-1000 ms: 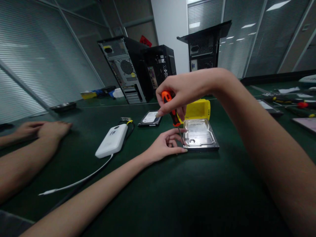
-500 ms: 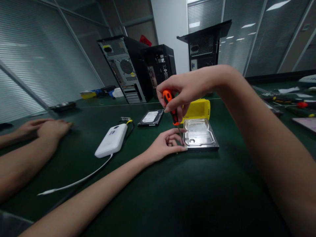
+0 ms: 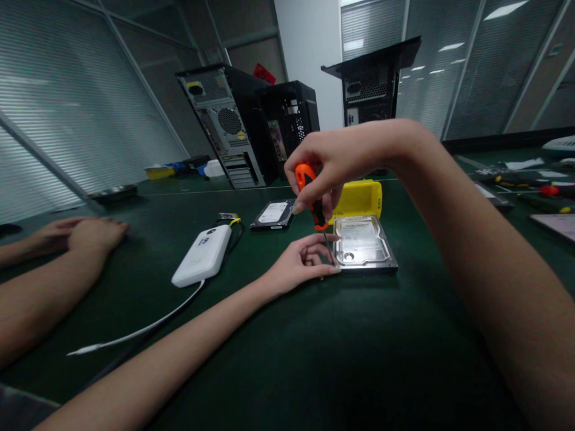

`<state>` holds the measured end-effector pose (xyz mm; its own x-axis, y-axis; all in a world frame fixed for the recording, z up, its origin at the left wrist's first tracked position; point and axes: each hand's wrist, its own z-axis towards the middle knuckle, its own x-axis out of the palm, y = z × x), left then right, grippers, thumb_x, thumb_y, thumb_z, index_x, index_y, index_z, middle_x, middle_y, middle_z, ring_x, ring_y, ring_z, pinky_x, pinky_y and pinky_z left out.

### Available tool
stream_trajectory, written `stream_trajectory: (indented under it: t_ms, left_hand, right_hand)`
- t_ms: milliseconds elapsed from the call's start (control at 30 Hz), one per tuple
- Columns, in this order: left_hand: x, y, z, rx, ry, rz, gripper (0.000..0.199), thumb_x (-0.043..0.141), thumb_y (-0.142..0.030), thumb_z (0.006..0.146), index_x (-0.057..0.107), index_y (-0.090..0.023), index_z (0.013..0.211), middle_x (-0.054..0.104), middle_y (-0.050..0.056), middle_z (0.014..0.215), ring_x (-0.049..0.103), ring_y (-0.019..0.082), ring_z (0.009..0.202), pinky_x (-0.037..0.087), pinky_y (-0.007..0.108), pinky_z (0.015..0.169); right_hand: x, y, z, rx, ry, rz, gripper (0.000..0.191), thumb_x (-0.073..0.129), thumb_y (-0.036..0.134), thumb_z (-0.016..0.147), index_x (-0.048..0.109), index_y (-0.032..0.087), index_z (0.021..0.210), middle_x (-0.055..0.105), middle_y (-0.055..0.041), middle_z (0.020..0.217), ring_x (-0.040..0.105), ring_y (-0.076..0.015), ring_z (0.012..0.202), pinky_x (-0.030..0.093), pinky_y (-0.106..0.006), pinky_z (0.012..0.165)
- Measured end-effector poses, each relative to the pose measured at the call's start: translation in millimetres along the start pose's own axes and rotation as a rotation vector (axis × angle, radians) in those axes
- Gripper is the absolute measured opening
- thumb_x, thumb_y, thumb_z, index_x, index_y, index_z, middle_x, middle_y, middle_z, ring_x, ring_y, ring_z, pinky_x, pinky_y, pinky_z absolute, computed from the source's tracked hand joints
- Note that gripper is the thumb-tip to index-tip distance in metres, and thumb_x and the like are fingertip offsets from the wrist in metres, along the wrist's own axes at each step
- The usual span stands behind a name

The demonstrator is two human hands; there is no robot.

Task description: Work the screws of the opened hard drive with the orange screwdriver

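A screwdriver (image 3: 320, 218) is being gripped by the right hand (image 3: 327, 160), a silver hard drive (image 3: 363, 242) being held at its left edge by the left hand (image 3: 300, 264).

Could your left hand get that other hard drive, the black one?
Probably yes: the black hard drive lies just beyond the left hand, and nothing visible stands between them.

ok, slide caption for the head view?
Right hand holds a screwdriver at the near left corner of a hard disk drive; left hand touches its side.
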<state>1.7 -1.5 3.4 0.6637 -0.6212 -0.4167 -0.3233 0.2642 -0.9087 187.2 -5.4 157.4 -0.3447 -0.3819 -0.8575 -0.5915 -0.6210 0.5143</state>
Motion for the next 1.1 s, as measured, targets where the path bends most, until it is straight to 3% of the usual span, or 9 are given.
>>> stream_trajectory:
  t_ms: [367, 667, 1100]
  left_hand:
    - [-0.4, 0.4, 0.3, -0.009, 0.004, -0.008, 0.063, 0.072, -0.03, 0.075, 0.047, -0.016, 0.131, 0.066, 0.005, 0.095, 0.057, 0.01, 0.069, 0.046, 0.026, 0.064]
    - [0.5, -0.4, 0.2, 0.006, -0.002, -0.019, 0.057, 0.072, -0.031, 0.076, 0.05, -0.016, 0.127, 0.066, 0.004, 0.092, 0.058, 0.01, 0.07, 0.047, 0.026, 0.067]
    - [2.5, -4.1, -0.3, -0.018, 0.003, -0.02, 0.054, 0.07, -0.033, 0.077, 0.052, -0.014, 0.124, 0.066, 0.005, 0.092, 0.059, 0.011, 0.068, 0.051, 0.026, 0.063]
  right_hand:
    - [1.7, 1.1, 2.2, -0.076, -0.036, -0.091, 0.028, 0.066, 0.039, 0.08, 0.061, 0.016, 0.095, 0.07, -0.001, 0.084, 0.07, -0.0127, 0.073, 0.053, -0.019, 0.063]
    - [1.5, -0.2, 1.5, -0.044, -0.02, -0.019, 0.031, 0.066, 0.041, 0.079, 0.06, 0.014, 0.094, 0.069, -0.0007, 0.087, 0.07, -0.0134, 0.085, 0.054, -0.018, 0.07]
    - [1.5, 0.6, 1.7, 0.03, -0.021, 0.019, 0.031, 0.068, 0.039, 0.078, 0.06, 0.015, 0.096, 0.07, 0.0012, 0.083, 0.071, -0.0119, 0.08, 0.054, -0.017, 0.07]
